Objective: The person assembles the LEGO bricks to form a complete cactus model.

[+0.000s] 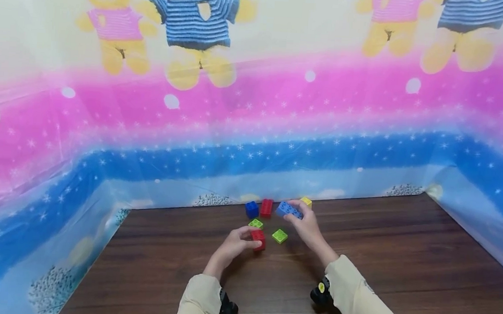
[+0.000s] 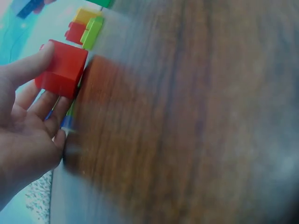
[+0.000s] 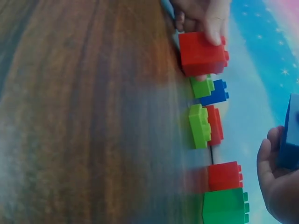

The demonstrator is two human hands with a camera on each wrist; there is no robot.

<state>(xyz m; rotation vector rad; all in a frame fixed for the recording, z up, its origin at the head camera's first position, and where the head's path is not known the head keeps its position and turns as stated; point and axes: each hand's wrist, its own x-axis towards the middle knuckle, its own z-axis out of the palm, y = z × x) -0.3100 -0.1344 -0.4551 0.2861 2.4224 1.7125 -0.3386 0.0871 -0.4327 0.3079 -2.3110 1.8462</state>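
Note:
My left hand [image 1: 234, 246] grips a red toy brick [image 1: 258, 239] between thumb and fingers, low over the tabletop. In the left wrist view, the thumb lies across one face of that brick, with fingers beneath it. To the right, my right hand [image 1: 309, 226] holds a blue brick [image 1: 288, 209] raised and tilted; the right wrist view catches only part of this blue brick [image 3: 292, 133] at its edge. Between the hands lies a flat lime-green brick [image 1: 279, 236]. A second lime-green brick [image 1: 255, 223] sits just beyond the left hand's red one.
Behind them stand a dark blue brick [image 1: 252, 209] and another red brick [image 1: 266, 208]. A yellow brick [image 1: 306, 202] shows past the right hand. The right wrist view also has a green brick [image 3: 226, 206] beside a red one [image 3: 224, 176]. A printed cloth [image 1: 233, 175] borders the wooden table [image 1: 162, 267].

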